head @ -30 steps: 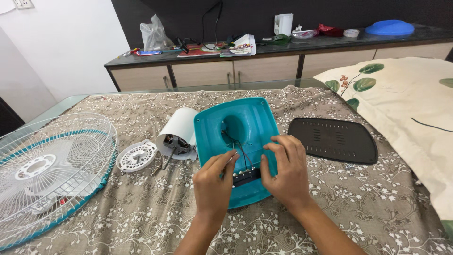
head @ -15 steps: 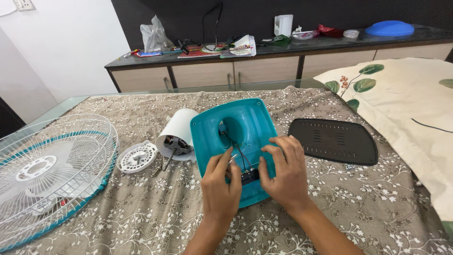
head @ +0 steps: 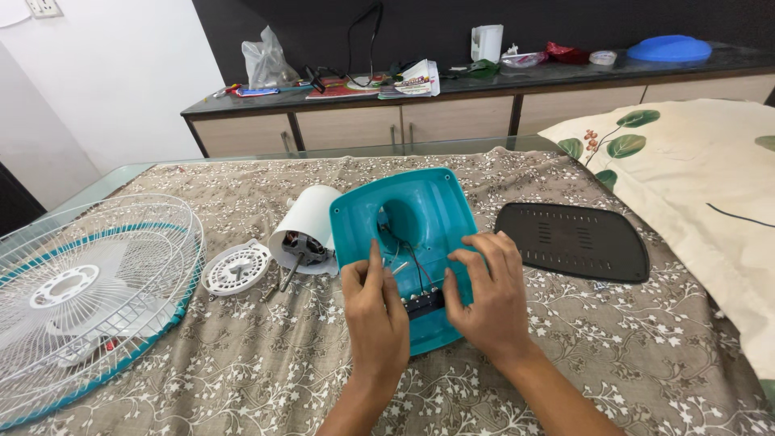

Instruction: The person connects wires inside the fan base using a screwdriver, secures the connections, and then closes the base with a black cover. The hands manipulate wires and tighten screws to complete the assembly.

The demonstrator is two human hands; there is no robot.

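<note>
While both our hands rest on the teal fan base (head: 420, 218) at the middle of the frame, we judge it light, stiff plastic, best held by its rims, its thin wires fragile. Our left hand (head: 375, 311) lies flat, fingers loosely together, touching the rim. Our right hand (head: 484, 295) curls, fingertips pressing the black switch block (head: 424, 301), its grip closing on nothing.

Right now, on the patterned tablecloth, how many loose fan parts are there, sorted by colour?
Teal: 1, the hollow plastic base shell that the left hand and right hand rest on.
White: 3, the wire fan guard, the small round vented cap and the cylindrical motor housing.
Black: 1, the flat vented base plate.
Total: 5.
</note>
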